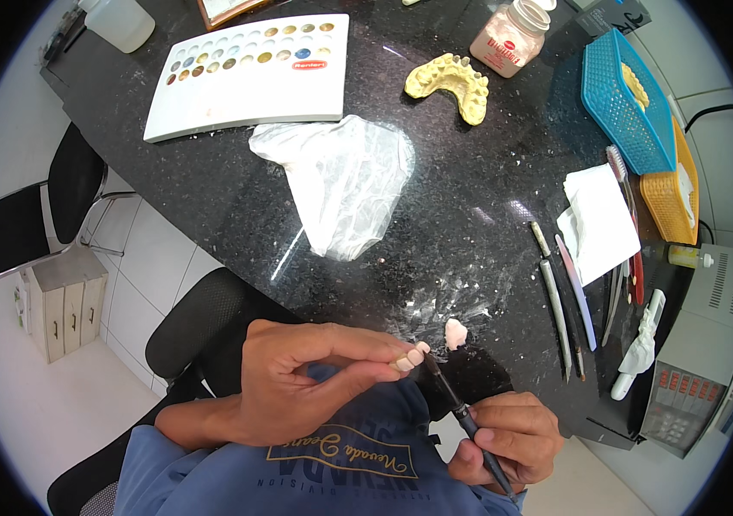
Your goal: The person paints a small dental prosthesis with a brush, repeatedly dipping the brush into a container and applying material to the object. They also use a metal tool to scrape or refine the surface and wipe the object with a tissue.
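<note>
Near the front edge of the black table, my left hand (297,374) pinches a small dental bridge (410,357) of joined tooth-coloured crowns between thumb and fingertips. My right hand (512,439) grips a slim, black-handled tool (463,417) like a pen. Its dark, narrow tip reaches up to the end of the bridge; whether it is a brush or a blade I cannot tell, nor whether it touches. Just beyond the tip lies a pale pink lump (456,334), with white powder and crumbs scattered around it.
A white plastic sheet (349,181) lies ahead, below a white colour palette (246,82). Farther back are a yellow dental model (452,84) and a powder jar (512,39). To the right are slim tools (555,310), a paper towel (598,224), blue basket (628,112), yellow basket (674,202) and a grey device (700,361).
</note>
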A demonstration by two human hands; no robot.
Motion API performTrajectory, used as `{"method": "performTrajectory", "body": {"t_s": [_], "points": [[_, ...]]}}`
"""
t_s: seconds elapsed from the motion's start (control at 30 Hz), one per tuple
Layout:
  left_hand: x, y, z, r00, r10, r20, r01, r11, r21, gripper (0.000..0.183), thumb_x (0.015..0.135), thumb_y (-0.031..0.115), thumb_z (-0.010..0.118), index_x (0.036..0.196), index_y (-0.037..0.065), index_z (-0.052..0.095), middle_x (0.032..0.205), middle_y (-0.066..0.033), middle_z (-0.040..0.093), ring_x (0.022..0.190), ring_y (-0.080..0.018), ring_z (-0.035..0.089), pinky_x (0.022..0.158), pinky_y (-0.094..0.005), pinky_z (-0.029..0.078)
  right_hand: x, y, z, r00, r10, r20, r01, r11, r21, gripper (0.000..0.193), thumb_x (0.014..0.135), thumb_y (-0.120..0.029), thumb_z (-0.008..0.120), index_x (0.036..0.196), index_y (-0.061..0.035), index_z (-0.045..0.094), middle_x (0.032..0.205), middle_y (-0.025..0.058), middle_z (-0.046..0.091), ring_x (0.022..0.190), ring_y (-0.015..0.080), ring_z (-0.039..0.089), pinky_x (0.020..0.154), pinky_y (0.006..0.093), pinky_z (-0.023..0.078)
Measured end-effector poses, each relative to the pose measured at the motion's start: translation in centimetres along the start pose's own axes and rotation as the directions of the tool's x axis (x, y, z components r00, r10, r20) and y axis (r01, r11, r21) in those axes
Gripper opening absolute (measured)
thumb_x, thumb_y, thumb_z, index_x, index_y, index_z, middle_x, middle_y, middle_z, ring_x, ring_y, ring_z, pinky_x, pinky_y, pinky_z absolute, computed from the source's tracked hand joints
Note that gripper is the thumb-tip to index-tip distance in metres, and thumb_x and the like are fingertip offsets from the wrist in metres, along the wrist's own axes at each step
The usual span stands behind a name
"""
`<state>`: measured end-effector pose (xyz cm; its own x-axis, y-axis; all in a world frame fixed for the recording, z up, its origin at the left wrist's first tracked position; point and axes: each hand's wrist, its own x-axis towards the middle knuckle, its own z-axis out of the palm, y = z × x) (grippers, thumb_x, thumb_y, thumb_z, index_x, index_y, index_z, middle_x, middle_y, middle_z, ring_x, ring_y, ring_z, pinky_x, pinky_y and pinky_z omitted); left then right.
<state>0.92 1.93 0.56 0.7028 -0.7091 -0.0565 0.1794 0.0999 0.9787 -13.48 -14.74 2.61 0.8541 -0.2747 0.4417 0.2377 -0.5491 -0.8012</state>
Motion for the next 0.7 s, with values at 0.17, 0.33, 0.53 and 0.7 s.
{"method": "performTrajectory", "body": {"t_s": [0.17, 0.33, 0.53, 0.7], "points": [[-0.02, -0.06, 0.01, 1.0, -0.003, -0.001, 0.003, 1.0, -0.009, 0.009, 0.083, -0.007, 0.067, 0.092, -0.01, 0.066, 0.093, -0.0263, 0.069, 0.081, -0.0262, 0.072, 0.073, -0.0338, 0.061, 0.05, 0.06, 0.05, 1.0, -0.008, -0.004, 0.008, 1.0, 0.0, 0.029, 0.066, -0.006, 0.082, 0.087, -0.0036, 0.06, 0.075, 0.0106, 0.065, 0.063, 0.0224, 0.068, 0.051, 0.0284, 0.057], [-0.02, -0.09, -0.03, 1.0, 0.004, 0.002, -0.004, 1.0, 0.001, 0.009, 0.083, -0.007, 0.067, 0.092, -0.01, 0.066, 0.093, -0.0264, 0.069, 0.081, -0.0262, 0.072, 0.072, -0.0338, 0.061, -0.01, 0.02, -0.07, 1.0, -0.003, 0.008, 0.003, 1.0, -0.002, 0.029, 0.066, -0.006, 0.082, 0.085, -0.0036, 0.061, 0.075, 0.0108, 0.065, 0.064, 0.0227, 0.068, 0.052, 0.0288, 0.058], [-0.01, 0.0, 0.0, 1.0, -0.007, 0.001, 0.007, 1.0, -0.001, 0.009, 0.083, -0.007, 0.067, 0.091, -0.01, 0.066, 0.093, -0.0265, 0.069, 0.081, -0.0262, 0.072, 0.072, -0.0336, 0.061, 0.03, 0.04, -0.07, 1.0, -0.008, 0.019, 0.008, 1.0, -0.004, 0.03, 0.067, -0.006, 0.082, 0.087, -0.0034, 0.06, 0.076, 0.011, 0.065, 0.064, 0.0228, 0.068, 0.052, 0.0291, 0.059], [-0.07, -0.05, -0.05, 1.0, -0.006, -0.001, 0.006, 1.0, 0.014, 0.009, 0.083, -0.007, 0.067, 0.091, -0.01, 0.066, 0.093, -0.0262, 0.069, 0.081, -0.0259, 0.072, 0.072, -0.0334, 0.061, 0.07, 0.11, -0.13, 0.999, -0.023, 0.026, 0.023, 1.0, -0.002, 0.03, 0.067, -0.006, 0.081, 0.088, -0.0028, 0.06, 0.076, 0.0111, 0.065, 0.064, 0.023, 0.069, 0.052, 0.0288, 0.058]]}}
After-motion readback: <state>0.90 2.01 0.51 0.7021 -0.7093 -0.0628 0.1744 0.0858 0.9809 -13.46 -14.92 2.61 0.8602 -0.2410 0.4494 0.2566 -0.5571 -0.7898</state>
